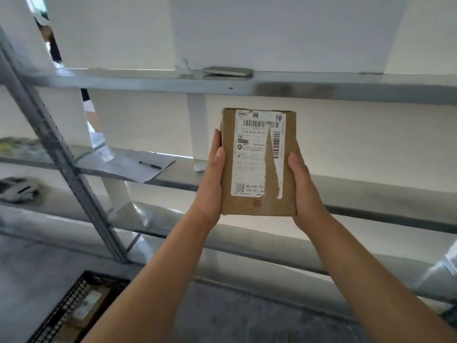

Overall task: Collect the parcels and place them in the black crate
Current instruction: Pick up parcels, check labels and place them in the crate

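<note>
While shelves (272, 82) stand behind, both hands grip parcel (258, 162) (upright).

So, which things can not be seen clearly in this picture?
- Black crate, head view: cut off by the bottom edge and partly covered by the left forearm; its contents are blurred.
- Parcel: the small print on the torn label is too small to read.
- Left hand and right hand: their fingers are hidden behind the parcel.
- Objects at the far left of the shelf: blurred.

Brown parcel (258, 164), white barcoded label (257, 154)
</note>
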A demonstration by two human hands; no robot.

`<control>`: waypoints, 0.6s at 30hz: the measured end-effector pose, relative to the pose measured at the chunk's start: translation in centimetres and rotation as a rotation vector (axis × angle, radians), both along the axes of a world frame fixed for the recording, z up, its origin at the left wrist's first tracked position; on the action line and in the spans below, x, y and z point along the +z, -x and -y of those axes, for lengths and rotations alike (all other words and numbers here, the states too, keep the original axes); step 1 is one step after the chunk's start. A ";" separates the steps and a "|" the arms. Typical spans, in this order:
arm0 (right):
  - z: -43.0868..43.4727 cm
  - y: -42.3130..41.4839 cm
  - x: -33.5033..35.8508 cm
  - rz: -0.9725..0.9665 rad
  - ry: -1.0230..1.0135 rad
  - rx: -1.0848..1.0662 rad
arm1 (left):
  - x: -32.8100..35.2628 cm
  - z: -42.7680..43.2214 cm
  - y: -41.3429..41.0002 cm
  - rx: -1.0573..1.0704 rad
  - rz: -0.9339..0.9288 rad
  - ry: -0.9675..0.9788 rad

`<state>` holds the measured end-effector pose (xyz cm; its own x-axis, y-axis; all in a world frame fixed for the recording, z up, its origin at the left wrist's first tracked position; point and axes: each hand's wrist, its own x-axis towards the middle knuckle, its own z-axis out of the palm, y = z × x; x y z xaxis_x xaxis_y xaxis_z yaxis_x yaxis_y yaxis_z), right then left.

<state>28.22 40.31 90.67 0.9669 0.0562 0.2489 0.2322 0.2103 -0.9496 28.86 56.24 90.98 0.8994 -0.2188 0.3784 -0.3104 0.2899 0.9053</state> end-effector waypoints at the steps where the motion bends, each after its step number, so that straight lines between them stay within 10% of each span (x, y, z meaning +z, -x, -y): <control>1: -1.5 -0.6 -0.1 0.004 -0.002 0.021 | -0.1 -1.6 -0.2 0.031 -0.005 -0.002; 18: -26.5 -11.8 -1.8 0.099 -0.031 0.583 | -1.3 -24.2 -2.5 0.612 -0.032 0.050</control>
<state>40.06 66.77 88.83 0.7507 0.5625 0.3465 0.1576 0.3568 -0.9208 31.34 80.46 89.66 0.8672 0.3582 0.3459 -0.4072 0.1101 0.9067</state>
